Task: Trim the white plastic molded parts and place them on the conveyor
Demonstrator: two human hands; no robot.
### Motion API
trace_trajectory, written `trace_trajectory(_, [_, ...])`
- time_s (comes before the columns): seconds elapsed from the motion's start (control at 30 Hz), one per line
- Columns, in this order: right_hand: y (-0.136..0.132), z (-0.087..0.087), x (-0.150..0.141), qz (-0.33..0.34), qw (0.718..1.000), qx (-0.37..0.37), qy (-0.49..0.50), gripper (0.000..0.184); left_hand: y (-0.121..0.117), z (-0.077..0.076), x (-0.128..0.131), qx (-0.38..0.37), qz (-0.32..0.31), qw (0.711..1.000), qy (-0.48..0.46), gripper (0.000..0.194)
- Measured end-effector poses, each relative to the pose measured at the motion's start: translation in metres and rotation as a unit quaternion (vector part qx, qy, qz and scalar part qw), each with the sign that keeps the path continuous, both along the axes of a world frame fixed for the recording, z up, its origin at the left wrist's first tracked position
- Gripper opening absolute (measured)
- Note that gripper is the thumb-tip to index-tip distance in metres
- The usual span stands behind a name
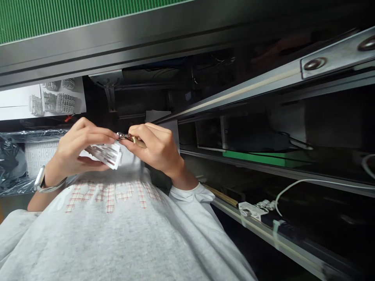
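Observation:
My left hand [79,146] is closed around a small white plastic part [107,154] with ribbed slots, held in front of my chest. My right hand [155,150] pinches a small shiny metal piece [124,136] between thumb and fingers, just above the white part's right end. The fingertips of both hands meet at the metal piece. A thin tan stick shows under my right fingers. A watch [39,180] sits on my left wrist. My grey sweatshirt [123,234] with red plaid letters fills the lower part of the view.
A green conveyor belt [58,15] with a metal frame [146,31] runs overhead. A metal rail [293,74] slants across the right. White sheets carrying several ribbed parts [63,102] lie at the left, above black plastic bags [17,160]. White cables [293,185] and connectors [254,208] sit lower right.

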State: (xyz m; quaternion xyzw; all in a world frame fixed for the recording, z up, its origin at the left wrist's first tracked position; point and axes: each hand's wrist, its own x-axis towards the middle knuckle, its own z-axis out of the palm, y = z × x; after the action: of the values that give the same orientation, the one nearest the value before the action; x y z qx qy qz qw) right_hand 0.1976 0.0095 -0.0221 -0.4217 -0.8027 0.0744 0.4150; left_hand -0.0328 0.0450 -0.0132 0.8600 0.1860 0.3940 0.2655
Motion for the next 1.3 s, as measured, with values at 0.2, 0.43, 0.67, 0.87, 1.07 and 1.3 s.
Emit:
trace_trajectory(0.2, [-0.003,-0.002,0.006,-0.004,1.0,-0.01,0.016,0.021,-0.002,-0.014,-0.004,-0.076,0.144,0.985,-0.054,0.069])
trace_trajectory(0.43, [-0.009,0.006,0.01,0.01,0.998,-0.018,0.062,0.021,-0.015,-0.016,0.009,-0.217,0.141,0.961,-0.091,0.063])
trace_trajectory(0.67, [-0.009,0.003,0.009,0.022,0.998,0.012,0.058,0.015,-0.02,-0.02,0.014,-0.238,0.12,0.961,-0.073,0.062])
trace_trajectory(0.87, [-0.008,0.005,0.01,0.018,0.998,0.023,0.053,0.015,-0.018,-0.015,0.019,-0.237,0.123,0.962,-0.054,0.06])
trace_trajectory(1.07, [-0.006,0.009,0.013,0.017,0.999,0.026,0.018,0.011,-0.016,-0.015,0.02,-0.233,0.12,0.964,-0.053,0.058])
trace_trajectory(1.3, [-0.003,0.012,0.013,0.008,1.0,0.027,-0.009,0.009,-0.015,-0.013,0.018,-0.254,0.148,0.955,-0.037,0.059])
